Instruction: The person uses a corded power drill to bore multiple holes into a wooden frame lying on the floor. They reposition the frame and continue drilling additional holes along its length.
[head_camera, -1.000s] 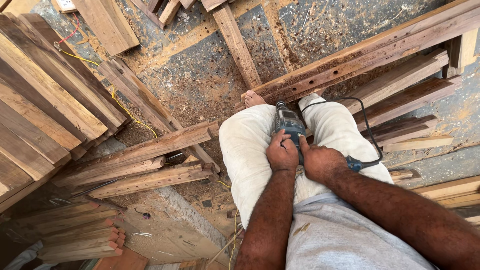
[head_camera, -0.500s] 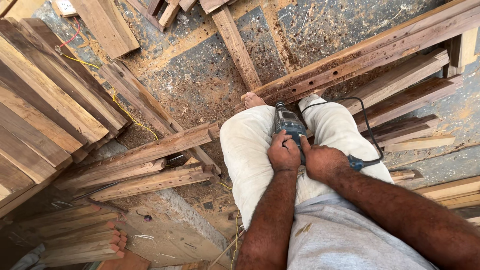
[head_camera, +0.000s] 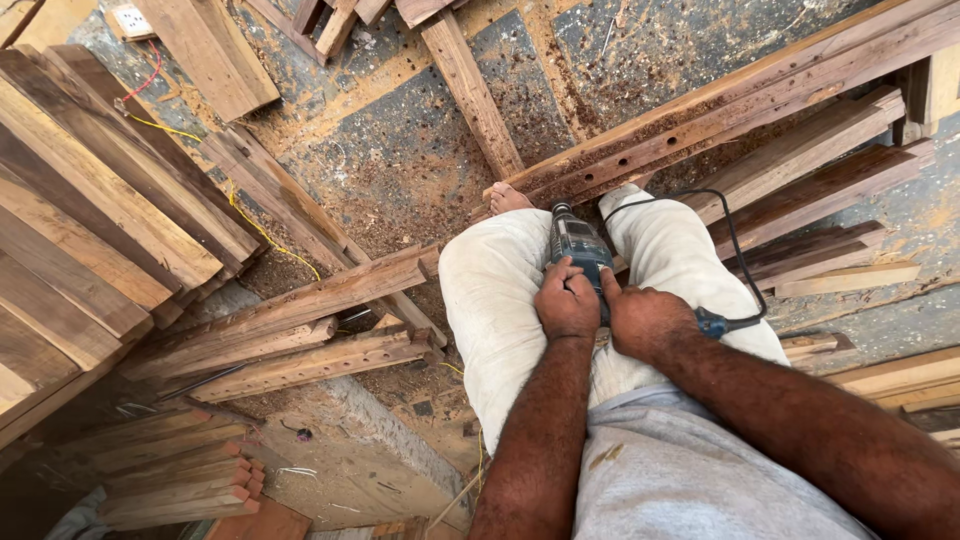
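Between my knees, on the sawdust-strewn floor (head_camera: 420, 150), I held the electric drill (head_camera: 578, 250) pointing down at the long wooden beam (head_camera: 700, 125) that ran under my legs. That beam already showed a row of drilled holes along its length with wood dust heaped beside them, so I judged the boring well along, though I could not tell how many holes were left. My left hand (head_camera: 566, 300) was clenched over the back of the drill, fingers curled tight around its body. My right hand (head_camera: 640, 318) was closed on the grip, the black power cord (head_camera: 738, 262) looping away beside it. More holed timbers (head_camera: 300, 345) lay to my left.
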